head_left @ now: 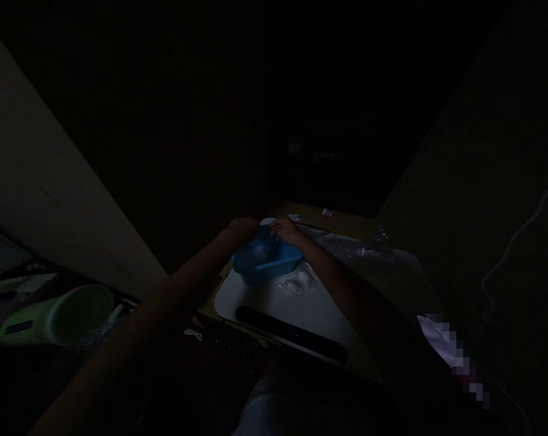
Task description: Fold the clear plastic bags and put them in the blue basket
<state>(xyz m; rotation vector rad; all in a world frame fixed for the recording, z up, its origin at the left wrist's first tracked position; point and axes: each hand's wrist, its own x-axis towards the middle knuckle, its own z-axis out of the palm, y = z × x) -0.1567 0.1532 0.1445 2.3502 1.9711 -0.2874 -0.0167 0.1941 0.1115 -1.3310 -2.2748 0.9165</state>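
In dim light a blue plastic tub (pixel 271 270) stands on a small white tabletop (pixel 264 303). My left hand (pixel 245 228) is curled at the tub's far left rim, its fingers mostly hidden. Over the far right rim, my right hand (pixel 286 231) has its fingers bent inward and drawn together; what they hold is too dark to make out. A pale rounded thing (pixel 268 221) shows between both hands. Something faintly glossy lies inside the tub. Crumpled clear plastic (pixel 300 281) sits against the tub's near right side.
More clear plastic film (pixel 359 248) is spread over the tabletop's far right. A small pink and white packet (pixel 327 212) lies at the back edge. On the floor at left, a green basket (pixel 51 318) rests on its side. A white cable (pixel 505 254) hangs along the right wall.
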